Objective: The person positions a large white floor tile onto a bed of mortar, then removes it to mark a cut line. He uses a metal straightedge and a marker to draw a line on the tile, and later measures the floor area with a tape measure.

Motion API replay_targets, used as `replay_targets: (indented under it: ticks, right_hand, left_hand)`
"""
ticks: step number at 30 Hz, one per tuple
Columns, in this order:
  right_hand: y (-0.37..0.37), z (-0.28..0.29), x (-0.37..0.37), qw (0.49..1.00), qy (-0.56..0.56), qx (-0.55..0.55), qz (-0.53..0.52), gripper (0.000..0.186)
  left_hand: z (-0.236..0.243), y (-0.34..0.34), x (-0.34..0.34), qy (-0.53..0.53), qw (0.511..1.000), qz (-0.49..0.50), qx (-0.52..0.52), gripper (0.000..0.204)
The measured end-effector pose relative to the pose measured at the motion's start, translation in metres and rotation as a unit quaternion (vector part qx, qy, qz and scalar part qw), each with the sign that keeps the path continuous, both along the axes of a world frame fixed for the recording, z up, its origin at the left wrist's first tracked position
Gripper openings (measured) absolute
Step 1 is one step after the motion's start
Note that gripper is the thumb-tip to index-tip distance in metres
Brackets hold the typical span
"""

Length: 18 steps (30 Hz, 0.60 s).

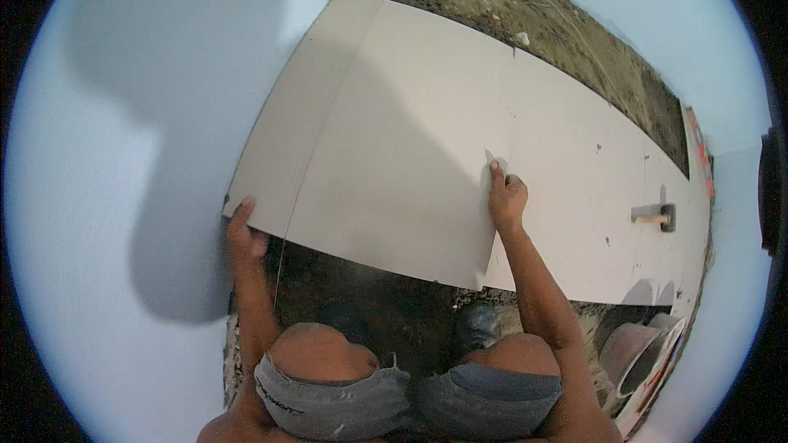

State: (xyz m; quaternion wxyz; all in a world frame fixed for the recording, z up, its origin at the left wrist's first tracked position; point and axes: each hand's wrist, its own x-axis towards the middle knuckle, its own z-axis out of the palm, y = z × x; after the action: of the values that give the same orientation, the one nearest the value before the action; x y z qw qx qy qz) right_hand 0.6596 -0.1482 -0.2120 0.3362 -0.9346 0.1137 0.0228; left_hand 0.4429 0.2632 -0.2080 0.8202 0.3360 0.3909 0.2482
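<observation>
I am crouched over large pale floor tiles. My left hand [248,228] grips the near left corner of the left tile [361,164], beside the wall, with fingertips on its top. My right hand [506,195] has curled fingers at that tile's right edge, where it meets the right tile [574,246]; what lies under those fingers is partly hidden. A thin line [281,271] runs over the tile and down past its near edge. A rubber mallet [666,217] with a wooden handle lies on the right tile.
Pale walls [131,197] close in on both sides. Rough grey ground [599,49] shows beyond the tiles, dark ground [345,271] below the left tile's edge. My knees and a boot [476,324] are low in view. Buckets [625,357] stand at the lower right.
</observation>
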Motion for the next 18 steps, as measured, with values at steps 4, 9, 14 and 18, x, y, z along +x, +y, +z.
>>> replay_targets:
  ticks: [4,9,14,18]
  right_hand:
    - [0.007,-0.007,0.004,0.999,-0.015,-0.034,-0.005,0.065]
    - [-0.004,-0.018,0.009,1.0,-0.016,-0.008,-0.003,0.067]
    - [-0.003,-0.013,0.005,0.999,-0.032,0.018,0.003,0.067]
    - [0.0,-0.01,-0.003,0.996,-0.037,0.078,0.01,0.065]
  left_hand:
    - [-0.005,0.009,-0.005,-0.034,0.998,-0.045,-0.041,0.049]
    - [-0.002,0.006,0.006,-0.06,0.998,-0.032,0.014,0.044]
    - [0.003,0.005,0.002,-0.059,0.997,-0.039,-0.012,0.044]
    - [0.006,0.002,-0.006,-0.066,0.997,-0.01,0.044,0.05]
